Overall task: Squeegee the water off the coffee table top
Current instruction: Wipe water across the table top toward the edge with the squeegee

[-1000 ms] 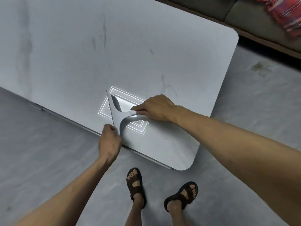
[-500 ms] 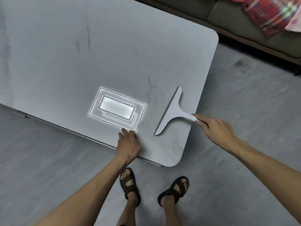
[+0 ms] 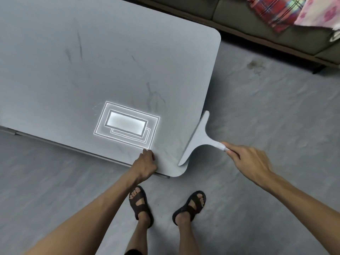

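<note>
A: Squeegee (image 3: pixel 197 138)?
B: At the table's (image 3: pixel 110 61) right edge by the near corner. Blade lies along the edge, handle sticks out past it.
A: Right hand (image 3: pixel 250 162)?
B: Off the table's right side, fingers pinching the handle end.
A: Left hand (image 3: pixel 145 165)?
B: On the table's near edge, fingers together, resting on top. Nothing held.
</note>
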Demonstrator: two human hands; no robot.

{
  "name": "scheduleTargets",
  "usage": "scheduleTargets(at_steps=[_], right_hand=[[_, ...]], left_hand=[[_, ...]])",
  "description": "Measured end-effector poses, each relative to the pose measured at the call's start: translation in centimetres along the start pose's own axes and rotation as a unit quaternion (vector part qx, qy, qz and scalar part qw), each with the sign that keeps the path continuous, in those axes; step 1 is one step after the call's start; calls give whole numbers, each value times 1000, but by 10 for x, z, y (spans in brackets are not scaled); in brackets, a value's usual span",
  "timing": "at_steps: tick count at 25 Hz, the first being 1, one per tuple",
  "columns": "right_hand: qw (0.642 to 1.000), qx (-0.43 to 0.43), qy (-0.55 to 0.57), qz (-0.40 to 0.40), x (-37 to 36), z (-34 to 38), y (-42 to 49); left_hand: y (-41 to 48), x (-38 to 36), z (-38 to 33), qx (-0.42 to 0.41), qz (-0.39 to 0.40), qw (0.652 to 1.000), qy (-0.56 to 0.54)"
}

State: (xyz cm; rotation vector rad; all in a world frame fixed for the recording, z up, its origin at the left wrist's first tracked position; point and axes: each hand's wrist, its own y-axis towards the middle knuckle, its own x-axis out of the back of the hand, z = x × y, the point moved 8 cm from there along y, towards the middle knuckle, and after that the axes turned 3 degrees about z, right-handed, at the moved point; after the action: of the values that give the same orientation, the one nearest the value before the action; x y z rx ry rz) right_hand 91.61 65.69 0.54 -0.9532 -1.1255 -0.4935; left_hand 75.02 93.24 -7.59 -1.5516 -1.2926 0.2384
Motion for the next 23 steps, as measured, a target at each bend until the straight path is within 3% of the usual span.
scheduleTargets(at_steps=[6, 15, 17, 23], right_hand=[[993, 100, -32, 52, -28, 56, 9], [992, 62, -111, 13, 1, -11, -19], [992, 90, -86, 0, 7, 7, -13], [974, 184, -94, 93, -25, 98, 13]], left_hand=[[-9, -7, 2, -12, -8, 1000, 13], [-16, -13, 1, 3, 24, 1000, 12], [-20, -10, 5, 9, 40, 999, 15], [-27, 12, 13, 8, 13, 1000, 9]])
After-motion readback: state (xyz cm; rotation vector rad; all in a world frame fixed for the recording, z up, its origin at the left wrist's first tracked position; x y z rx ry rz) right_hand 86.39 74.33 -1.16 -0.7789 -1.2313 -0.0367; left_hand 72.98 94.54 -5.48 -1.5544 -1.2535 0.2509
